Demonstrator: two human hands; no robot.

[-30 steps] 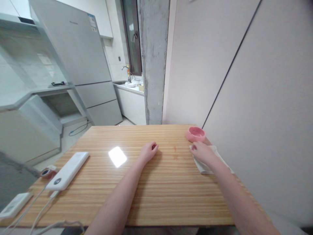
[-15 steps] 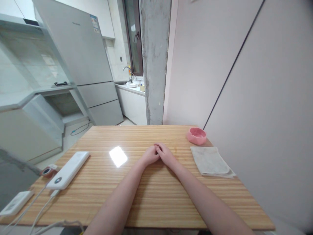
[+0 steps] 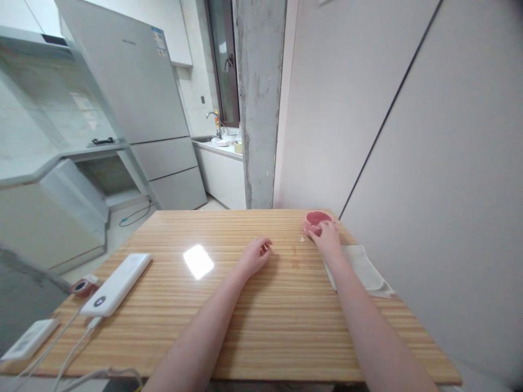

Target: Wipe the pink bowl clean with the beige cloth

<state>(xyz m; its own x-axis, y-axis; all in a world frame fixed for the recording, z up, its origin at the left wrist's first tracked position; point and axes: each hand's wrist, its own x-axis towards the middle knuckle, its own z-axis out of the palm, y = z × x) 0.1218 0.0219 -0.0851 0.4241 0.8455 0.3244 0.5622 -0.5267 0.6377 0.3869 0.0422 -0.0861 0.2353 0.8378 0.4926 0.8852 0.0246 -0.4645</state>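
My right hand (image 3: 326, 240) is at the far right of the wooden table (image 3: 253, 321), its fingers closed around a small pink bowl (image 3: 315, 220) that is tipped toward me. My forearm lies over a folded beige cloth (image 3: 368, 270) just right of the hand. My left hand (image 3: 256, 254) rests on the table's middle with its fingers loosely curled and nothing in them.
A white power bank (image 3: 116, 284) with cables, a small red-brown round object (image 3: 81, 286) and a white box (image 3: 26, 339) lie at the table's left. A wall (image 3: 429, 163) runs along the right edge. A concrete pillar (image 3: 257, 103) and a fridge (image 3: 134, 103) stand beyond.
A second ago my right hand lay on the cloth, then met my left hand at mid-table. Now it has gone right and taken the pink bowl, tilting and shifting it leftward.
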